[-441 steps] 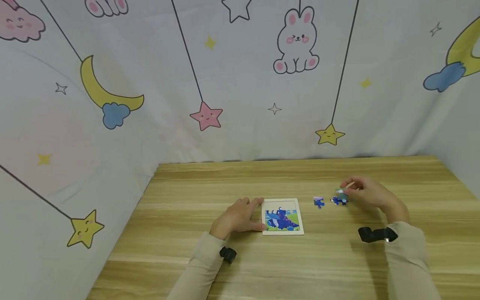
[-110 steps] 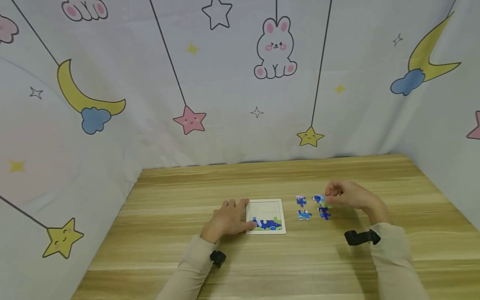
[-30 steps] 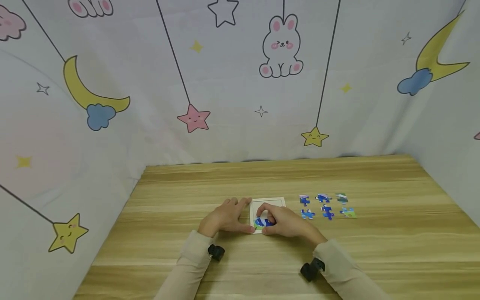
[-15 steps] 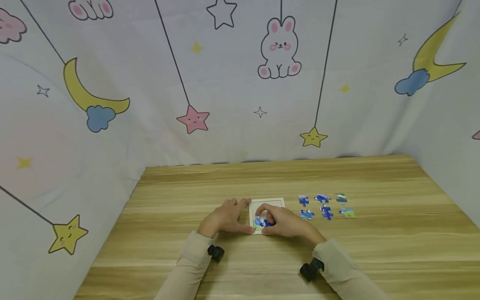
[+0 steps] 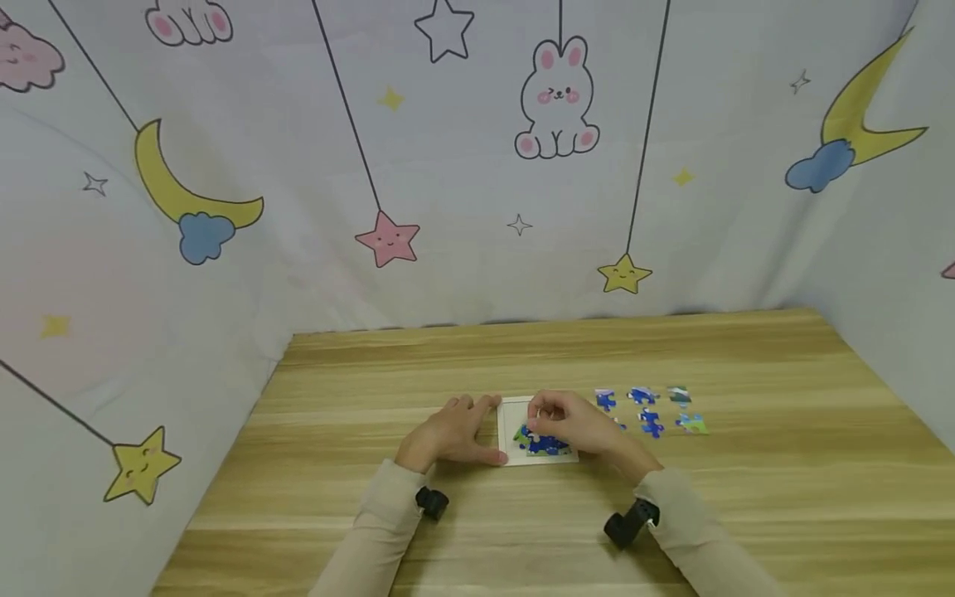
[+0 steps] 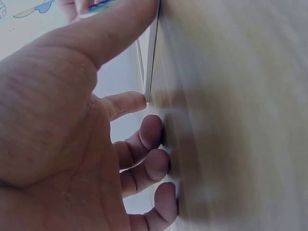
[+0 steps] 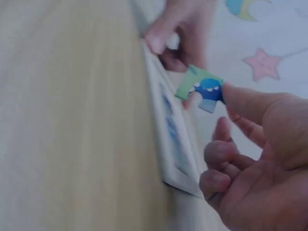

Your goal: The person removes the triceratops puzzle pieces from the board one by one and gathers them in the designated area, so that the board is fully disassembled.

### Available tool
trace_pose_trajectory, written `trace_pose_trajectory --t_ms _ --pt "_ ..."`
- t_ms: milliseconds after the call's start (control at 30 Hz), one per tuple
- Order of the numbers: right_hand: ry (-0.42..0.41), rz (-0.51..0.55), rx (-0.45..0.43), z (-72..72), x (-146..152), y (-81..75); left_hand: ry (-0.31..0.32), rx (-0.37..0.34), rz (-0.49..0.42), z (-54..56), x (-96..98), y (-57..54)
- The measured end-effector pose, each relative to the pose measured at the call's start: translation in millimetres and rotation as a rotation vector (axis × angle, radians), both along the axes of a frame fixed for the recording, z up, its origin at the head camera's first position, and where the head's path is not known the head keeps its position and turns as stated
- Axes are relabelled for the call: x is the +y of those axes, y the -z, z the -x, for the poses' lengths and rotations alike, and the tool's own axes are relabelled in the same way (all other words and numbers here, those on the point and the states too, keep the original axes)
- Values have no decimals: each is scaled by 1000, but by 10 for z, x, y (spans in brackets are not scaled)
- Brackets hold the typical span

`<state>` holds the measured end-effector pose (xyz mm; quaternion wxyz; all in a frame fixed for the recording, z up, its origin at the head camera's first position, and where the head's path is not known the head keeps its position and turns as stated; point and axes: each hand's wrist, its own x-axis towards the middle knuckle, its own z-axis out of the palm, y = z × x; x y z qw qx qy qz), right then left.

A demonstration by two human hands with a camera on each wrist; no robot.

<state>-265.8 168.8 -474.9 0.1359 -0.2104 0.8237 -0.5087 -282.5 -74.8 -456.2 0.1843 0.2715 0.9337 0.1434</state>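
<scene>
In the head view my right hand (image 5: pixel 585 424) is over a square white puzzle tray (image 5: pixel 502 424). Thumb and index finger pinch a jigsaw piece (image 7: pixel 204 89), green and blue with a row of small white shapes, tilted up in the right wrist view. Below it, blue and green pieces (image 5: pixel 552 448) lie along the tray's lower part; the upper part shows bare white. My left hand (image 5: pixel 448 435) lies at the tray's left edge, index fingertip at the upper corner and thumb at the lower one. Its other fingertips rest on the table in the left wrist view.
Several loose jigsaw pieces (image 5: pixel 651 423) lie in two rows right of the tray on the wooden table (image 5: pixel 418 531). One is partly hidden behind my right hand. A white cloth (image 5: pixel 462 282) printed with stars, moons and a rabbit hangs behind the table.
Over the longer span, pieces have gone from the tray to the rows on the right. Since half a second ago, my right hand has lifted a corner piece up from the tray. The left hand stays put.
</scene>
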Motion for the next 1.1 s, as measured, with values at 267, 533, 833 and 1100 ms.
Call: trace_pose_trajectory --t_ms 267,533,833,1100 --pt "95 -74 -63 -93 509 -165 17 -2 -17 -13 22 39" --pt "23 -149 -31 -244 810 -158 7 -8 -34 -21 -30 32" --pt "32 -236 28 -321 895 -114 15 -8 -39 -20 -36 13" --pt "106 -261 67 -343 729 -115 18 0 -35 -12 -46 32"
